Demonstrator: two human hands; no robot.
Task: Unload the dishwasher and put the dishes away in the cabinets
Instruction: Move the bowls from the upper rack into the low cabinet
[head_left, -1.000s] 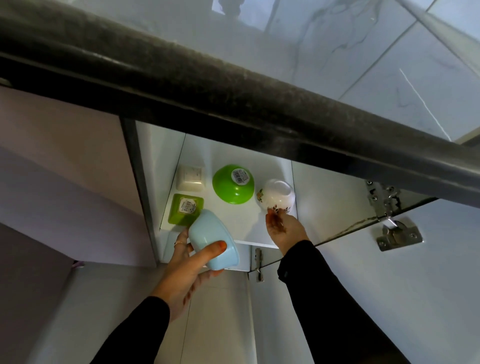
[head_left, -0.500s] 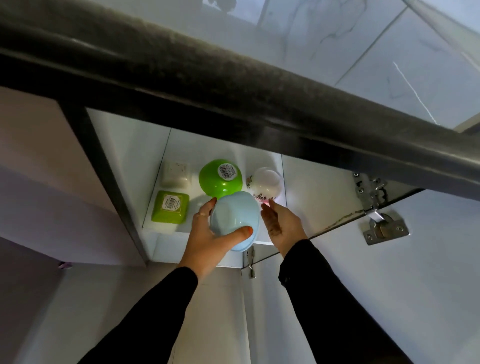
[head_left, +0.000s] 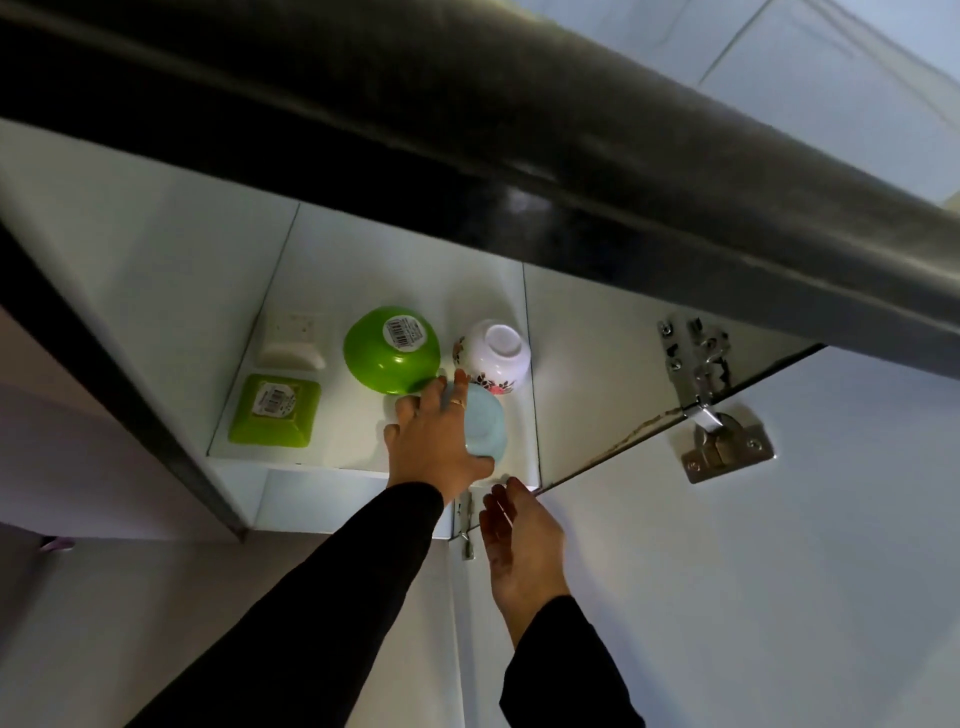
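Note:
Under the dark counter edge, a white cabinet shelf (head_left: 343, 447) carries upturned dishes. A light blue bowl (head_left: 485, 423) sits upside down near the shelf's front right. My left hand (head_left: 434, 434) lies over it with fingers spread across its top and left side. Behind it stand a round green bowl (head_left: 389, 353) with a barcode sticker and a white flowered bowl (head_left: 493, 356). A square green dish (head_left: 275, 410) and a white square dish (head_left: 288, 343) lie to the left. My right hand (head_left: 519, 535) hangs below the shelf front, fingers relaxed, holding nothing.
The dark rounded counter edge (head_left: 571, 145) overhangs the cabinet. The open cabinet door (head_left: 779, 571) stands at the right on metal hinges (head_left: 701, 395). A dark frame strip (head_left: 119, 395) bounds the cabinet on the left. A small latch (head_left: 466, 525) sits below the shelf front.
My left hand carried the blue bowl onto the shelf and set it upside down beside the flowered bowl. My right hand drew back from the flowered bowl to below the shelf.

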